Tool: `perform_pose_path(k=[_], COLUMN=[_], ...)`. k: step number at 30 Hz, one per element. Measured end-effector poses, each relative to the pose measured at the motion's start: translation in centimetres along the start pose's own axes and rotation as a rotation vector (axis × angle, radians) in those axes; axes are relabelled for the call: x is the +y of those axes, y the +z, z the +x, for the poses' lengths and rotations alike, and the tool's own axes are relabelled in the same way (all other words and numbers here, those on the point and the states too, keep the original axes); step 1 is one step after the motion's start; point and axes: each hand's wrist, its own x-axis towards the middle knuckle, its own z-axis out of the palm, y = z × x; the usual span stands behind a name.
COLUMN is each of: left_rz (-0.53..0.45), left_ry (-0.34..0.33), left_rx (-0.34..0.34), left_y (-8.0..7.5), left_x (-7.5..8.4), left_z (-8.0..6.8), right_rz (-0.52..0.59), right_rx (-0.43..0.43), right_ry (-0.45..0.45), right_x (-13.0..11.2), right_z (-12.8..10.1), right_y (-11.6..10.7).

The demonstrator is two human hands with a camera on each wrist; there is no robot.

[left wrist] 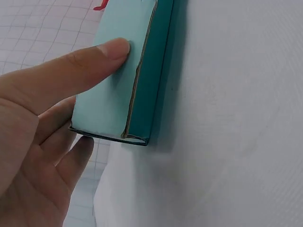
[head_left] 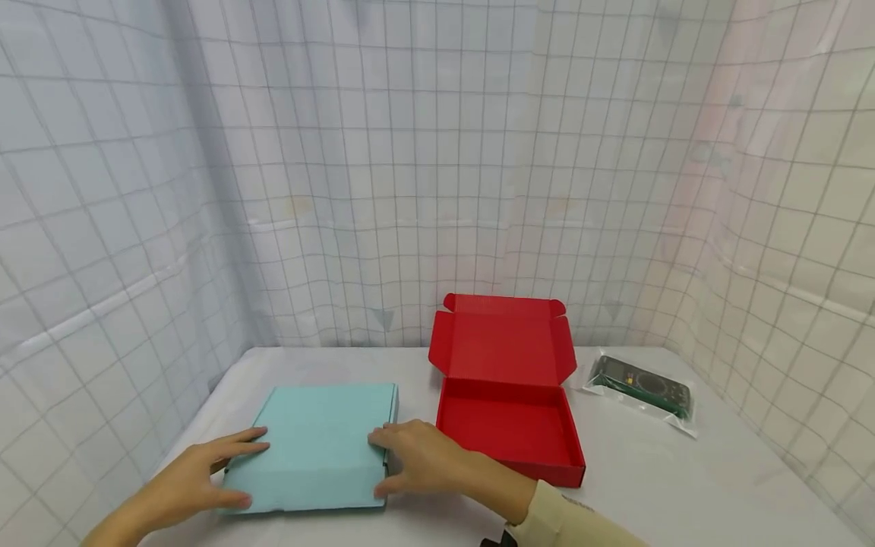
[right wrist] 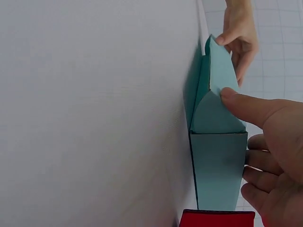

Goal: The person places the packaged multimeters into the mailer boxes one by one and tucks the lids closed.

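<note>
A light-blue cardboard box (head_left: 321,444) lies on the table at the left, its lid down over it. The lid's front strip (left wrist: 113,80) bends down above the darker teal front face (left wrist: 150,80). My left hand (head_left: 194,482) holds the front left corner, thumb on the front strip, other fingers at the left side. At the opposite corner my right hand (head_left: 420,460) grips the box, with its thumb on the bent flap (right wrist: 215,113) and curled fingers against the right side wall (right wrist: 220,165).
A red cardboard box (head_left: 509,425) stands right of my right hand, its lid raised at the back and nothing inside. Farther right lies a dark multimeter-like device (head_left: 642,384) in a clear plastic bag. Gridded white curtains (head_left: 465,167) enclose the white table (head_left: 683,486).
</note>
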Motion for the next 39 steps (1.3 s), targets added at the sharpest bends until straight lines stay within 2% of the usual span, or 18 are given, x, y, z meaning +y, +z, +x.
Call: perform_pose_path(k=[3,7,16,22,29,32,39], left_rz=[-0.071,-0.106,-0.06,-0.083,-0.058,-0.029,0.03], left_ry=[-0.003,-0.023,-0.011,-0.029,-0.09,-0.087,-0.078], left_rx=[-0.033,-0.054,0.047,0.041,0.02,0.005,0.028], left_y=[-0.21,-0.35,-0.05,-0.1,-0.12,-0.18,0.01], left_x=[-0.34,-0.55,-0.71,-0.77,-0.51,-0.54,-0.34], left_z=[-0.13,-0.3,-0.16,-0.2,0.04,0.15,0.23], right_rz=[-0.024,-0.041,-0.035,-0.038,-0.057,-0.06,-0.082], right_rx=[0.005,0.004,0.02,0.04,0.051,0.057,0.068], right_ry=[-0.021,-0.051,-0.039,-0.033,-0.038,-0.039,-0.029], right_x=[0.2,0.4,0.39,0.37,0.41,0.48,0.43], right_z=[0.18,0.38,0.44,0.57,0.7,0.74,0.89], right_y=[-0.03,-0.1,-0.06,0.03,0.07,0.13,0.39])
